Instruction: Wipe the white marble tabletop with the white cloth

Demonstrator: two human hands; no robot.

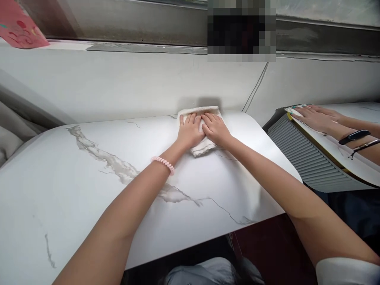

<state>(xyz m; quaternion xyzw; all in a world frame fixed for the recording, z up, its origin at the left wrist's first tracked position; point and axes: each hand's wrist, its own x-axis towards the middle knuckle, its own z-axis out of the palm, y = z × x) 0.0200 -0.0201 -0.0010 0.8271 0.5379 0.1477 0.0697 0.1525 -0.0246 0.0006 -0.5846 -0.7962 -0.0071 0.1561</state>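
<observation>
Both of my hands lie on a white cloth (202, 150) at the back edge of a white, marble-patterned tabletop (97, 178). My left hand (191, 131) rests flat with its fingers spread over the cloth's left part; a pink coil band (162, 164) circles that wrist. Beside it, nearly touching, my right hand (216, 128) presses on the cloth's right part, fingers stretched forward. The cloth's far edge is turned up close to the wall, and some of the cloth is hidden under my palms.
Behind the table stands a pale wall (118, 83), with thin cables (255, 88) hanging to the right. Another person's hands (317, 116) lie on a cloth on a second table with a ribbed grey side (299, 154). Grey fabric (13, 122) hangs at the left.
</observation>
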